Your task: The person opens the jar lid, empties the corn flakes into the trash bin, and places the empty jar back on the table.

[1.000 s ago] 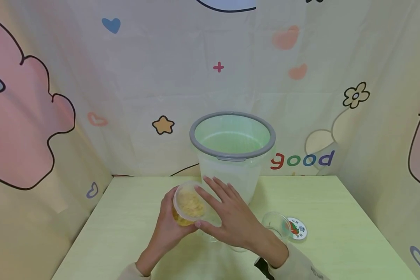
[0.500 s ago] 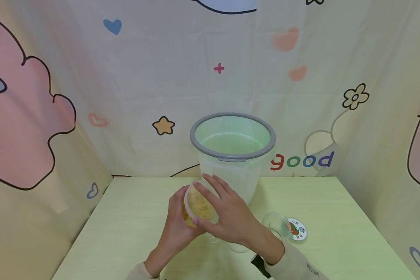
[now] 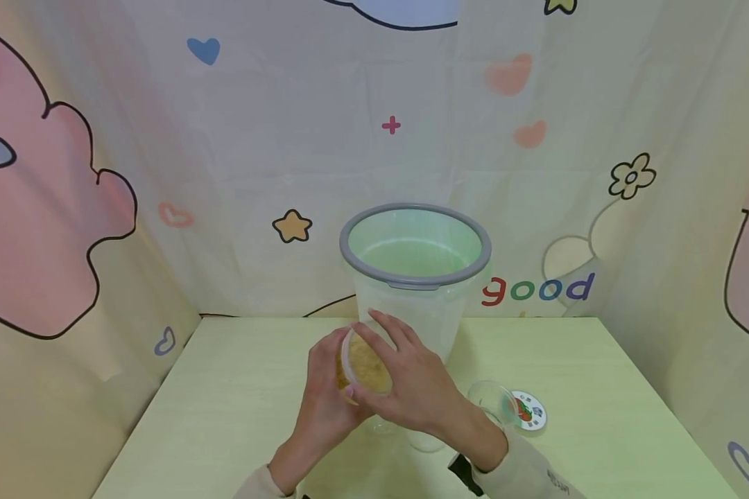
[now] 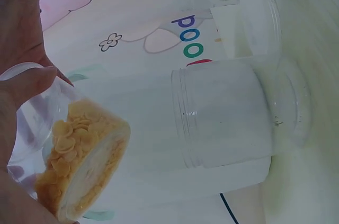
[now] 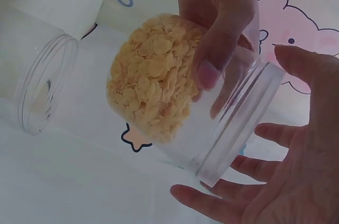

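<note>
A clear plastic jar (image 5: 175, 91) about half full of yellow flakes (image 5: 151, 70) is tilted in front of the bucket. My left hand (image 3: 331, 384) grips its side, with the thumb (image 5: 212, 73) across the clear wall. A pale lid (image 5: 246, 123) caps the jar. My right hand (image 3: 415, 378) spans that lid, thumb and index finger at opposite sides of its rim in the head view. In the left wrist view the flakes lie against the jar's bottom. The right hand hides much of the lid in the head view.
A pale bucket with a grey rim (image 3: 415, 281) stands at the back of the table (image 3: 225, 416). Clear jars (image 4: 225, 115) stand close in front of it, one of them (image 3: 492, 400) beside a round white lid (image 3: 530, 410) with a red print.
My left hand has moved the jar right, under my right hand. The right hand has drawn in around the lid's rim, its thumb and index finger closer together.
</note>
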`<control>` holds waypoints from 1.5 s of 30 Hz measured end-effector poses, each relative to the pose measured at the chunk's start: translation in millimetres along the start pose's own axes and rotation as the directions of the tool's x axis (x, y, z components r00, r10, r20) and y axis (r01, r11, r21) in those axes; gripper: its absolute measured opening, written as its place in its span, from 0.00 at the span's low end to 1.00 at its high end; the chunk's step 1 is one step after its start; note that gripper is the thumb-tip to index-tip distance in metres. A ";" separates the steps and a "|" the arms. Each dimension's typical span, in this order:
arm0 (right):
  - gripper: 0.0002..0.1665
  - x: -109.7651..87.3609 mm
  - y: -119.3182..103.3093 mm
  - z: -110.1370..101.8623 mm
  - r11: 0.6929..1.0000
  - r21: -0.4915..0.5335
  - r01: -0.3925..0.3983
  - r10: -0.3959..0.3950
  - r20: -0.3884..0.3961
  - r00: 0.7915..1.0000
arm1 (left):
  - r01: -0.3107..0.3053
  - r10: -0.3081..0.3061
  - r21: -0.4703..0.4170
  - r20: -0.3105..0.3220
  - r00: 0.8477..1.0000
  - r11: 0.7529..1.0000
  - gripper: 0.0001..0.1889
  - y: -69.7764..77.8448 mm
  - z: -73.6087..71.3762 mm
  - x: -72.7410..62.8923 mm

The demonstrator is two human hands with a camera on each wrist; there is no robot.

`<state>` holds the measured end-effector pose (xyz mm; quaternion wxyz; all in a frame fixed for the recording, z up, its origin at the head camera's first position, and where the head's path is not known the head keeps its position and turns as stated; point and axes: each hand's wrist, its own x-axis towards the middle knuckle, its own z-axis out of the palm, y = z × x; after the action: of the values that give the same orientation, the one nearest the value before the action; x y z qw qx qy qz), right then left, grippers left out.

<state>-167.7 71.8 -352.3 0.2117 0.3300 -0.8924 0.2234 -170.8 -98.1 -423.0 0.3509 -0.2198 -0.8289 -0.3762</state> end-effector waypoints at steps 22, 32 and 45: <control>0.44 -4.0 4.4 0.9 0.994 0.074 -0.086 0.093 -0.092 0.991 | -0.186 0.215 0.251 -0.095 0.972 0.950 0.59 3.2 11.0 2.4; 0.43 -5.5 6.9 -1.2 0.997 0.066 -0.047 0.058 -0.181 0.982 | -0.223 0.259 0.307 -0.083 0.962 0.925 0.61 4.3 12.8 4.2; 0.42 -9.8 12.7 -3.7 0.994 0.108 -0.035 0.054 -0.180 0.982 | -0.249 0.294 0.323 -0.097 0.951 0.913 0.56 5.6 17.4 7.6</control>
<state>-168.8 87.4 -357.7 0.2701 0.2987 -0.8635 0.3036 -179.5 -80.4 -422.8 0.4884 -0.2483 -0.8109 -0.2054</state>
